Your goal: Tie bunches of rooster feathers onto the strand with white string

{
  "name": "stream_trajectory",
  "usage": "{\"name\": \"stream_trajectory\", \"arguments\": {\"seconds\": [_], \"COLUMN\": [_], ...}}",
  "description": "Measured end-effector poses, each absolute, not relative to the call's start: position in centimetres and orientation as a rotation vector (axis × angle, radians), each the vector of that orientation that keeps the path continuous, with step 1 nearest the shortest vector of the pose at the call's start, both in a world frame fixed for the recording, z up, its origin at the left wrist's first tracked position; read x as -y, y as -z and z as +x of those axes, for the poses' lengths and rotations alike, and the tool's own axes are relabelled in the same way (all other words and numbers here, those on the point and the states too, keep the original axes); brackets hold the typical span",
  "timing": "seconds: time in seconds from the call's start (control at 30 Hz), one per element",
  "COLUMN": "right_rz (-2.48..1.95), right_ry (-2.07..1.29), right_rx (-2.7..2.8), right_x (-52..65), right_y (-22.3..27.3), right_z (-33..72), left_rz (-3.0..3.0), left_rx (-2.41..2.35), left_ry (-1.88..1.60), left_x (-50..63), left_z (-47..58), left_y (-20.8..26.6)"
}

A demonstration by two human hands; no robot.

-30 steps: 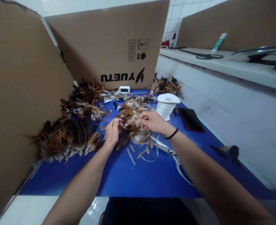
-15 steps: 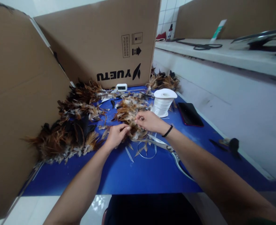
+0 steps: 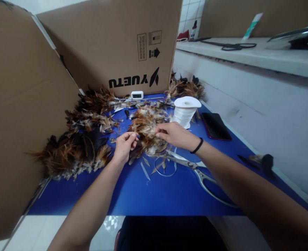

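A loose pile of brown and cream feathers [image 3: 145,122] lies in the middle of the blue table [image 3: 135,198]. At its left edge, my left hand [image 3: 126,143] is closed in a pinch; what sits between the fingertips, if anything, is too small to make out. My right hand [image 3: 173,134] reaches over the pile's right side, thumb and fingertips bent together at the feathers. Whether it grips a feather cannot be seen clearly. Metal scissors [image 3: 193,165] lie partly beneath my right forearm, beside a looped clear ribbon [image 3: 166,174]. A white spool [image 3: 185,113] stands just behind my right hand.
Bundled feathers [image 3: 72,153] line the left side, with more feathers [image 3: 186,89] at the back right. A phone [image 3: 216,126] lies right of the spool. A small digital display [image 3: 137,95] stands before the cardboard box [image 3: 104,45]. Black scissors [image 3: 237,46] rest on the ledge.
My hands have moved apart: the left has drawn back to the left and slightly up, the right has shifted a little right. The view has also shifted slightly.
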State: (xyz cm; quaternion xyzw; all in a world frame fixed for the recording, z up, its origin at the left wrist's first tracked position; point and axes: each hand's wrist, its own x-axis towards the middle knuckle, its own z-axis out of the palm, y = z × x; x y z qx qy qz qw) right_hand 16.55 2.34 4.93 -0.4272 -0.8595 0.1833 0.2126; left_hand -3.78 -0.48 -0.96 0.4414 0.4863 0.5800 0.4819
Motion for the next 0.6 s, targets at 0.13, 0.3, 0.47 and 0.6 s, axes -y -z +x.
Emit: {"name": "stream_trajectory", "arguments": {"seconds": [0.13,0.3,0.47,0.6], "right_rz": [-1.138,-1.064,-1.04,-1.144], "right_ry": [-0.323,-0.178,-0.149,0.087], "right_rx": [2.598,2.725,2.696,2.537], "right_x": [-1.6,-1.1,-0.9,1.3], "right_y": [-5.5,-5.7,-5.7,-5.9], "right_z": [15.8,14.6,13.9,15.8], "left_rz": [1.158,1.222,1.244,1.097], "left_rx": [-1.129,-1.051,-1.044,-1.01], "left_ry": [-1.287,-1.154,-1.158,-1.24], "left_x": [1.3,2.2,2.3,1.9], "left_z": [-3.0,-2.0,-1.8,-2.1], "left_y": [0.6,0.4,0.6,0.9]}}
